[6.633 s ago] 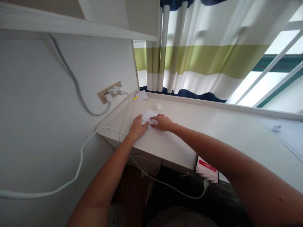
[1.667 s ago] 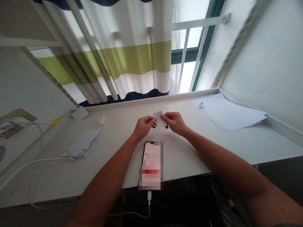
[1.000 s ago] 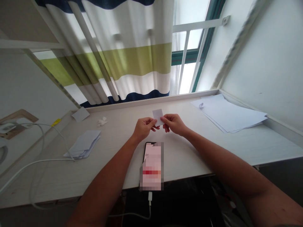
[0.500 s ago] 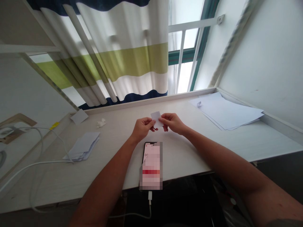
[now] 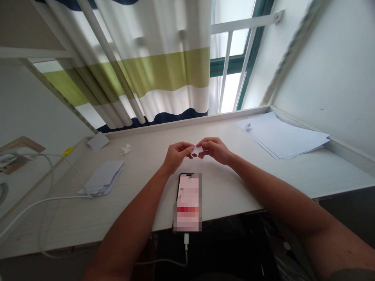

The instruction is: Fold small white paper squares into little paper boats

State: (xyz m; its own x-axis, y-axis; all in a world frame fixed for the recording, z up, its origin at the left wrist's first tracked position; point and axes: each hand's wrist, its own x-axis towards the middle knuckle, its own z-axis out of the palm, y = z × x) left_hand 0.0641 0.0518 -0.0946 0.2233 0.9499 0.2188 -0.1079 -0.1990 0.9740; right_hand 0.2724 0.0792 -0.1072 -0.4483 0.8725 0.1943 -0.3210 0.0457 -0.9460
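A small piece of white paper point(image 5: 199, 150) is held up between my two hands, over the middle of the desk. My left hand point(image 5: 178, 153) pinches its left side between thumb and fingers. At the right side, my right hand point(image 5: 215, 149) grips it with thumb and fingers, and the fingertips hide part of the edge. The paper looks short, as if folded, though the fold itself is too small to make out. Below my hands lies a phone point(image 5: 187, 203) with its screen lit and partly blurred out.
A stack of white paper slips point(image 5: 102, 177) and crumpled paper point(image 5: 125, 149) lie left, with one slip point(image 5: 99, 141) by the back corner. Large sheets point(image 5: 288, 134) with a crumpled bit point(image 5: 248, 126) lie right. A white cable point(image 5: 43, 203) crosses the left side; another charging cable point(image 5: 186, 242) meets the phone.
The paper, upright and taller half a second ago, now shows as a short, low strip between my fingers. My right fingers have shifted over its top. The view has tilted slightly.
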